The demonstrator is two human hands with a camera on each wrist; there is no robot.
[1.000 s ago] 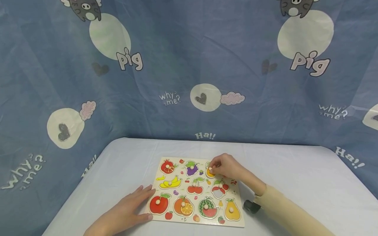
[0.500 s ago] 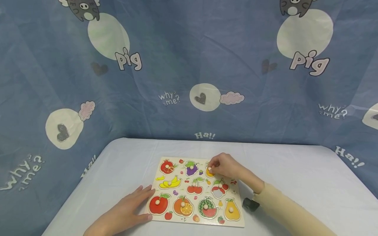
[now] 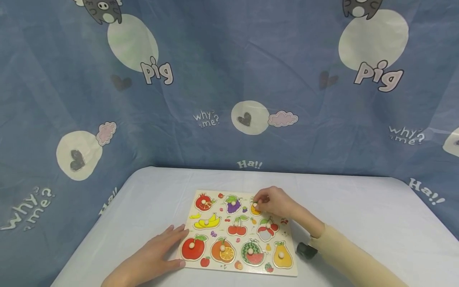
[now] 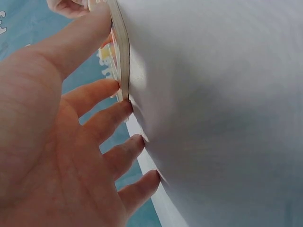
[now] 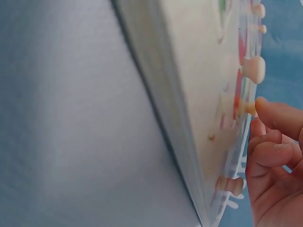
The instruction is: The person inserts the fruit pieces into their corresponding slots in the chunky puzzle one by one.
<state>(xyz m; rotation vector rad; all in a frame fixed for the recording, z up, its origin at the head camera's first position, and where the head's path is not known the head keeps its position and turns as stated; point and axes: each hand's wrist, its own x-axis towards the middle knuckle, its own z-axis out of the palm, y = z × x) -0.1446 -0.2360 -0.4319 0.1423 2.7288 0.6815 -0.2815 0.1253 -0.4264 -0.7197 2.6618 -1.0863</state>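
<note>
A wooden fruit peg puzzle board (image 3: pixel 229 239) lies on the white table, its pieces topped with round knobs. At the board's far right, my right hand (image 3: pixel 276 202) pinches the knob of a yellow-orange pineapple piece (image 3: pixel 254 210), which the fingers partly cover. In the right wrist view, the fingers (image 5: pixel 279 116) meet a small knob (image 5: pixel 251 109) at the raised face of the board. My left hand (image 3: pixel 154 253) rests at the board's left edge with its fingers spread; in the left wrist view the thumb (image 4: pixel 90 35) lies along the board's edge and the fingertips touch the board and table.
A small black object (image 3: pixel 306 250) sits right of the board, beside the right sleeve. Other pieces fill the board, among them a pear (image 3: pixel 282 260), a watermelon (image 3: pixel 247 258), an apple (image 3: pixel 195 253) and bananas (image 3: pixel 211 221). Blue printed cloth (image 3: pixel 201 151) hangs behind the table (image 3: pixel 344 199).
Both hands keep their places on the board, and the right still holds the pineapple piece's knob. The head view shifts only slightly.
</note>
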